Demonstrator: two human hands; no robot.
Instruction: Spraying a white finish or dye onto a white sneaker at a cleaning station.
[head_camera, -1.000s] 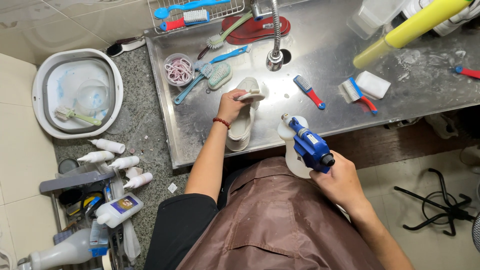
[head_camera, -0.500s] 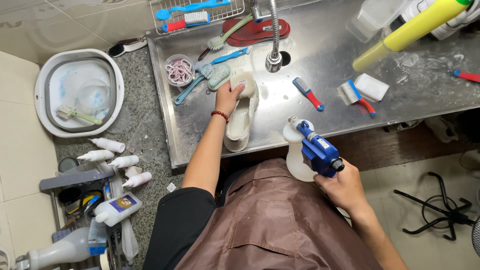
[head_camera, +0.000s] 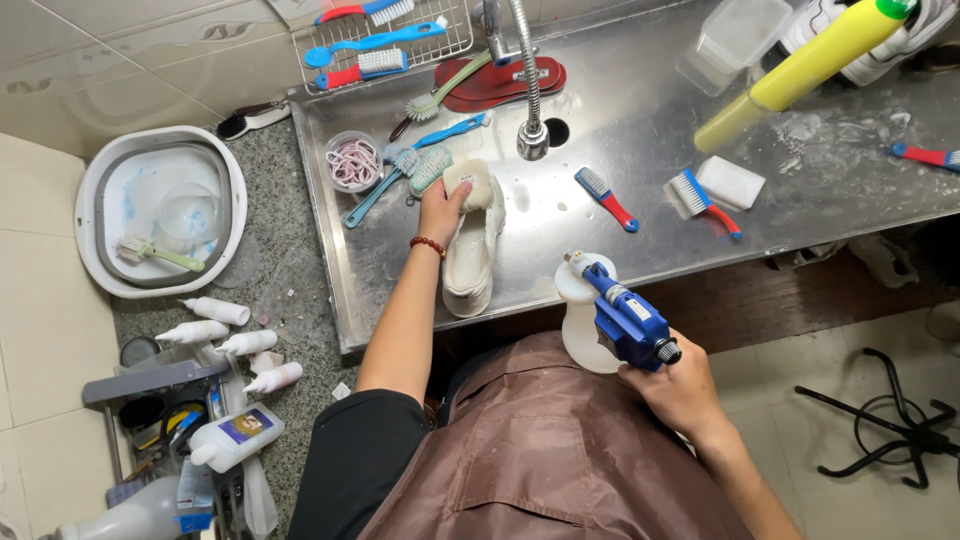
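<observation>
While left hand (head_camera: 442, 210) pins shoe (head_camera: 472, 250), right hand (head_camera: 680, 385) perhaps squeezes sprayer (head_camera: 615, 315).

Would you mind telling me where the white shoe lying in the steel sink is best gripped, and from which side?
Probably grip the white shoe across its narrow middle, coming from the near edge. It lies lengthwise, away from the person, and the left hand already covers its far end, leaving the middle and near end free.
</observation>
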